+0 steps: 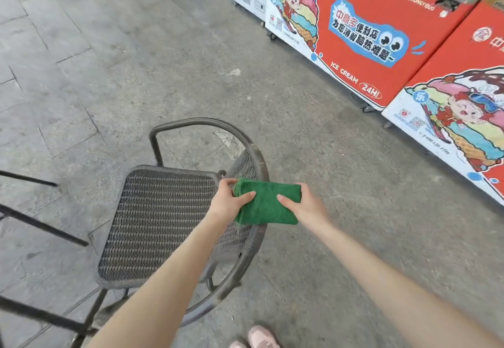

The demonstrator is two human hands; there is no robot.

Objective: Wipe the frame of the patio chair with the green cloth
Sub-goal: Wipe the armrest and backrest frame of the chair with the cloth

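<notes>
head view: both hands hold the cloth (268, 202) folded into a thick pad over the curved top rail of the chair (163, 211), which looks like readying a firm wiping face before pressing it to the frame (253, 154). the left hand (227, 203) is closed on the pad's left edge, thumb on top, fingers tucked behind; the right hand (305, 203) pinches the right edge the same way. i cannot tell whether the cloth touches the rail or hangs just above it. judging by this, wiping has not clearly begun. the frame is dark tube wrapped in weave, dusty and pale along the arc, so it should take some rubbing. the chair stands on grey paving (81, 47) outdoors, with red ice cream freezers (368, 34) well apart on the right and shoes (261, 338) near the chair's legs
</notes>
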